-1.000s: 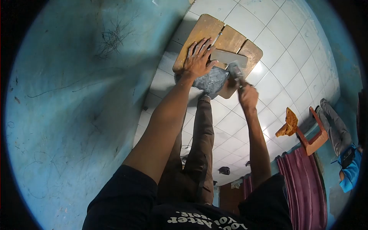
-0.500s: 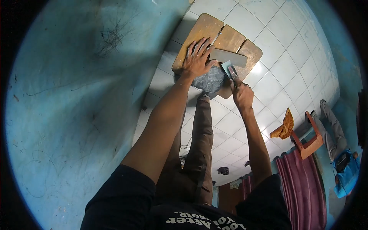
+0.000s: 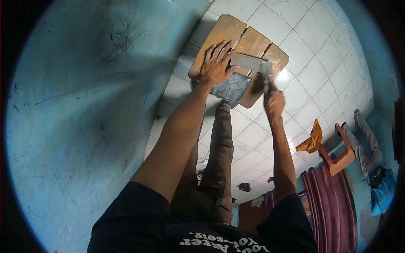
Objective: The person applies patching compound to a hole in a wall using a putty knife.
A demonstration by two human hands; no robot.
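Note:
My left hand (image 3: 216, 65) lies with fingers spread on a slatted wooden top (image 3: 223, 31), its thumb at the end of a flat grey rectangular plate (image 3: 247, 62). My right hand (image 3: 275, 103) is closed round the handle of a putty knife (image 3: 266, 69), slightly blurred. The knife's blade overlaps the plate's right end. Below my left hand, a dark rounded piece with grey smears (image 3: 233, 87) shows at the near edge of the wood, partly covered by my wrist.
White floor tiles (image 3: 303, 55) surround the wooden top. A blue wall (image 3: 93, 105) runs along the left. On the right are an orange-brown cloth (image 3: 311, 139), a reddish plastic stool (image 3: 341, 160), another person's grey-trousered legs (image 3: 368, 139) and a maroon curtain (image 3: 331, 206).
My right hand has moved right with the putty knife, whose blade has gone from beside the dark piece to the plate's right end. My left hand has stayed in place.

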